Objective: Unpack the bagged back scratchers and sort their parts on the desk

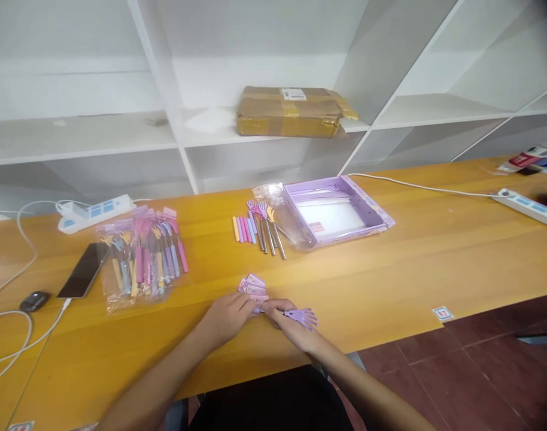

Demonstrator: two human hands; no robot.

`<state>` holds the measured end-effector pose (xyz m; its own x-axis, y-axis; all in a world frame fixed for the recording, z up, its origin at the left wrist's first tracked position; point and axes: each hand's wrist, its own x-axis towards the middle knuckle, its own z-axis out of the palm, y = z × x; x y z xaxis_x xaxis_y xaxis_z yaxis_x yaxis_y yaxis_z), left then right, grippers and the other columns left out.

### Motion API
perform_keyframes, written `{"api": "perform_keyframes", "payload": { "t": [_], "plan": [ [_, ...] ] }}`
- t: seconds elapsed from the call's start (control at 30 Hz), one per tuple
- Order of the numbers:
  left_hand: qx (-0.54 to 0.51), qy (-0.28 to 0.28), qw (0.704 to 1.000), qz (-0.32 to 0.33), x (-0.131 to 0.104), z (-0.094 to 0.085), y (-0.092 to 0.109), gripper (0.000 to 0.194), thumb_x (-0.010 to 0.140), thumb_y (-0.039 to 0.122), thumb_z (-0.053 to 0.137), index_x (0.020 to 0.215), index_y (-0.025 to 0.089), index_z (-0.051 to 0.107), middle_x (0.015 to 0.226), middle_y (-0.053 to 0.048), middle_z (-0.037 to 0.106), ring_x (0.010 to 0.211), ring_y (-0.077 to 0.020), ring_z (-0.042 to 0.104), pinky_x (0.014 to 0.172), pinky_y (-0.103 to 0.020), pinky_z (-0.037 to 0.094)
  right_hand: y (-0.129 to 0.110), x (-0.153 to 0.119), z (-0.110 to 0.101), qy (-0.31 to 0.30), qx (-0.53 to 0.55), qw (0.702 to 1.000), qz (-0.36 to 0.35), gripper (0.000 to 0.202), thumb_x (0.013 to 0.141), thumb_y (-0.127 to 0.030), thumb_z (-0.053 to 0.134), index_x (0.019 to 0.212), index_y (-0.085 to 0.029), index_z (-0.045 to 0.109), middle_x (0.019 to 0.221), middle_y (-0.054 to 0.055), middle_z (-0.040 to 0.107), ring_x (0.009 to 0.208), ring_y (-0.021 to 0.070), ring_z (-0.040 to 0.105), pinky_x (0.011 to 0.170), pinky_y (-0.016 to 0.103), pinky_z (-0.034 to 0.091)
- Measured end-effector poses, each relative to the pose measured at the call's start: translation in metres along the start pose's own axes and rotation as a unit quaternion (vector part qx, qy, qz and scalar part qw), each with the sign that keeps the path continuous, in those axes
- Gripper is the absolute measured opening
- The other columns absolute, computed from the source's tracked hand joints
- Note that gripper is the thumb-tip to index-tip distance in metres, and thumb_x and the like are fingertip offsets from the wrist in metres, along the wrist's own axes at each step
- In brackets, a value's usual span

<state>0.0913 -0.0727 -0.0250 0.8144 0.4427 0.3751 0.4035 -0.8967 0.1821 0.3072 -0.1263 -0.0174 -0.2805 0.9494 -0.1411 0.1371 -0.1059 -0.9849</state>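
Note:
Near the table's front edge, my two hands meet around a back scratcher with a purple hand-shaped head (303, 316). My right hand (282, 317) is closed on its metal rod, the head pointing right. My left hand (231, 312) pinches the other end, where a bit of purple shows; the fingers hide most of it. Just beyond the fingers lie several small pink printed cards (254, 281). Farther back are several loose coloured handle sleeves (243, 230) in a row. Beside them lie several scratchers with bare metal rods (269, 230) and pink, purple and yellow heads.
At left lies a clear bag of handled back scratchers (143, 257), near a phone (82, 272), a black earbud-like case (35, 300) and a power strip (96, 212). A purple tray (388, 222) stands at the back. A taped carton (291, 114) rests on the shelf.

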Motion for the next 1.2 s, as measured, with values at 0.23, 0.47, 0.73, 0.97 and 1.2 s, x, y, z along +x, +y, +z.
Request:
{"api": "perform_keyframes", "payload": {
  "t": [0.23,0.47,0.73,0.97,1.2],
  "plan": [
    [-0.046,-0.034,0.998,0.009,0.000,-0.011,-0.001,0.038,0.116,0.042,0.041,0.097,0.020,0.065,0.081,-0.002,0.068,0.071,-0.0168,0.063,0.062,-0.030,0.042,0.011,-0.006,0.020,-0.014,0.099,0.994,0.034,0.062,0.099,-0.077,0.052,0.069,-0.024,0.041,0.064,-0.006,0.028,0.061,0.0125,0.023,0.057,0.031,0.020],
    [-0.130,-0.118,0.984,-0.008,0.001,-0.021,-0.008,0.038,0.115,0.045,0.041,0.101,0.022,0.067,0.088,-0.002,0.076,0.077,-0.0181,0.069,0.066,-0.030,0.043,0.000,-0.012,0.016,-0.029,0.078,0.996,-0.022,0.057,0.106,-0.066,0.049,0.072,-0.021,0.061,0.067,-0.003,0.041,0.067,0.0151,0.036,0.067,0.030,0.035],
    [-0.126,-0.137,0.983,0.005,0.004,-0.030,-0.009,0.046,0.116,0.049,0.034,0.098,0.021,0.066,0.085,-0.003,0.074,0.074,-0.0181,0.067,0.066,-0.030,0.043,-0.024,-0.023,0.009,-0.038,0.079,0.996,-0.033,0.051,0.109,-0.059,0.049,0.093,-0.019,0.077,0.074,-0.001,0.052,0.070,0.0162,0.040,0.072,0.031,0.039],
    [-0.088,-0.111,0.989,0.037,0.002,-0.028,-0.008,0.057,0.116,0.053,0.025,0.087,0.021,0.062,0.071,-0.001,0.065,0.060,-0.0158,0.058,0.058,-0.031,0.037,-0.029,-0.033,0.005,-0.036,0.034,0.999,-0.006,0.056,0.110,-0.060,0.047,0.077,-0.019,0.065,0.066,-0.004,0.038,0.064,0.0136,0.030,0.062,0.029,0.030],
    [-0.075,-0.096,0.991,0.054,0.003,-0.030,-0.006,0.056,0.116,0.053,0.026,0.084,0.021,0.059,0.069,0.000,0.064,0.058,-0.0147,0.056,0.057,-0.031,0.036,-0.037,-0.044,-0.003,-0.040,-0.001,0.999,-0.011,0.052,0.111,-0.056,0.048,0.073,-0.021,0.042,0.071,-0.005,0.026,0.064,0.0117,0.026,0.059,0.029,0.022]
  ]
}}
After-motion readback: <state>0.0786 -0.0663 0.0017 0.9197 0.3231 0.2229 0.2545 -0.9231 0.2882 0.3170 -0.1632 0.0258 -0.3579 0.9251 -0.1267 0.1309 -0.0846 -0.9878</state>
